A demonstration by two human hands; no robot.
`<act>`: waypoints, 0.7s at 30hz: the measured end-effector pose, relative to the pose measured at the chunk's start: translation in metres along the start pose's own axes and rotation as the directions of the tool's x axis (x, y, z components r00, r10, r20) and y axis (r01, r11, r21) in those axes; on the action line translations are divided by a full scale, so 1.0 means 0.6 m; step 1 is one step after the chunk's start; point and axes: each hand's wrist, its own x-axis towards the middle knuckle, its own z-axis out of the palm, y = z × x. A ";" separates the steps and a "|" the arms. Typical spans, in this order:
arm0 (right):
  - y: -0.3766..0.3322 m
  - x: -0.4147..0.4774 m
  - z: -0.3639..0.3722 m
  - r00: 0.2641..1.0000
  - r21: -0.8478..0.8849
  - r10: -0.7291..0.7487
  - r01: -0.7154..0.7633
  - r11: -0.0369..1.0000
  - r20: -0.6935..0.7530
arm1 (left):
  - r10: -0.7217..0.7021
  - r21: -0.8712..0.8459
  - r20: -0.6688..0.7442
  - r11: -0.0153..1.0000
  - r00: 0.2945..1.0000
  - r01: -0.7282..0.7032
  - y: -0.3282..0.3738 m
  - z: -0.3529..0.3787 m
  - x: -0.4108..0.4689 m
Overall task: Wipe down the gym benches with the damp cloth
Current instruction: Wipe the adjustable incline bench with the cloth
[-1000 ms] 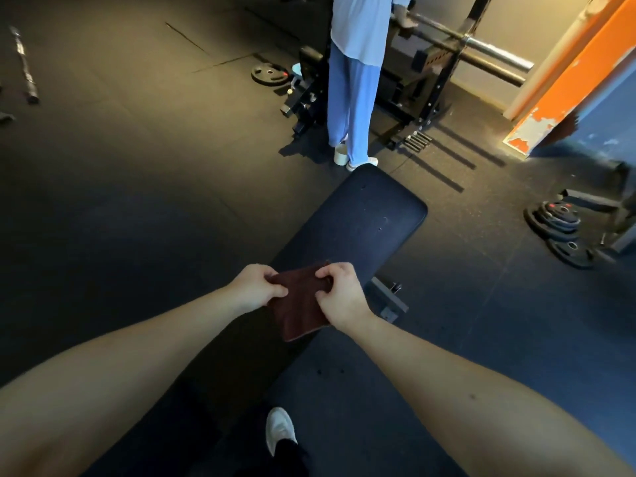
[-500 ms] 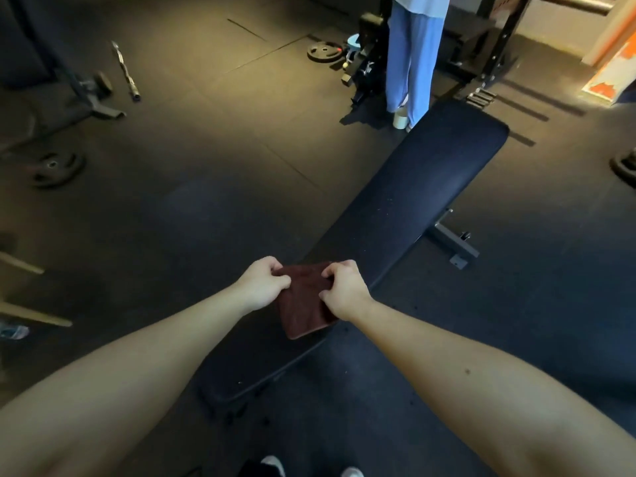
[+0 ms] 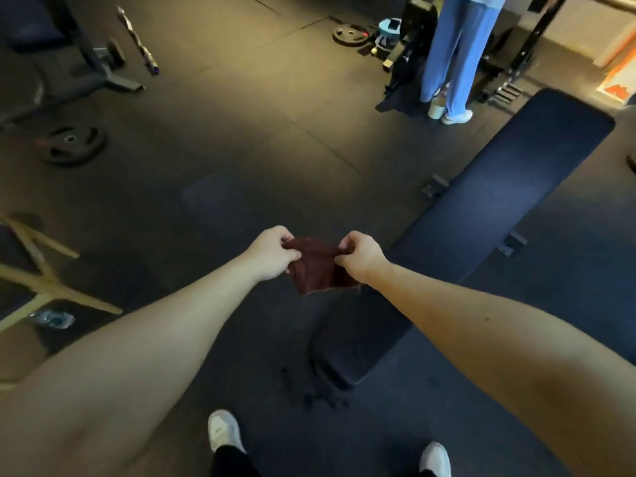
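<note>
Cloth (image 3: 315,273) crosswise between left hand (image 3: 275,253) and right hand (image 3: 361,258)

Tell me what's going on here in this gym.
A person stands at the near end of a dark padded flat bench, pinching a dark red cloth between the left hand and right hand. The cloth hangs in the air just left of the pad, not on it, so wiping isn't under way. Another person in light blue trousers stands by a rack beyond the bench's far end.
</note>
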 end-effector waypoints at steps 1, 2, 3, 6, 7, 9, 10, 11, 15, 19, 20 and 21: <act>-0.033 -0.001 0.032 0.999 0.033 0.026 -0.026 0.999 -0.019 | -0.004 0.002 0.014 1.000 1.000 0.004 -0.021 -0.045 0.002; -0.067 0.000 0.059 0.999 0.056 0.046 -0.045 0.997 -0.026 | -0.008 0.013 0.032 1.000 0.999 0.008 -0.039 -0.087 0.004; -0.097 0.002 0.083 0.997 0.082 0.066 -0.064 0.995 -0.028 | -0.015 0.036 0.062 0.999 0.998 0.013 -0.052 -0.124 0.009; -0.176 0.017 0.119 0.996 0.205 0.086 -0.076 0.976 -0.039 | -0.022 0.097 0.140 0.995 0.990 0.008 -0.067 -0.209 0.037; -0.198 0.024 0.124 0.996 0.242 0.078 -0.065 0.968 -0.045 | -0.029 0.092 0.152 0.996 0.988 0.015 -0.072 -0.229 0.052; -0.235 0.043 0.122 0.997 0.299 0.061 -0.042 0.953 -0.055 | -0.041 0.041 0.155 0.999 0.987 0.035 -0.075 -0.261 0.084; -0.251 0.055 0.117 0.997 0.319 0.054 -0.033 0.947 -0.059 | -0.048 0.008 0.156 0.999 0.987 0.047 -0.074 -0.273 0.103; -0.265 0.069 0.110 0.997 0.341 0.048 -0.023 0.940 -0.066 | -0.061 -0.023 0.171 0.998 0.983 0.066 -0.071 -0.283 0.125; -0.295 0.136 0.073 0.984 0.394 0.072 -0.001 0.919 -0.164 | -0.030 -0.042 0.255 0.998 0.967 0.042 -0.029 -0.313 0.221; -0.277 0.226 0.029 0.942 0.625 0.246 -0.053 0.779 -0.228 | 0.059 -0.076 0.278 0.996 0.959 -0.040 0.043 -0.320 0.340; -0.271 0.250 0.017 0.931 0.699 0.290 -0.055 0.713 -0.222 | 0.084 -0.063 0.286 0.996 0.954 -0.068 0.066 -0.320 0.374; -0.264 0.276 0.003 0.921 0.769 0.327 -0.051 0.638 -0.211 | 0.110 -0.046 0.302 0.994 0.947 -0.101 0.092 -0.320 0.406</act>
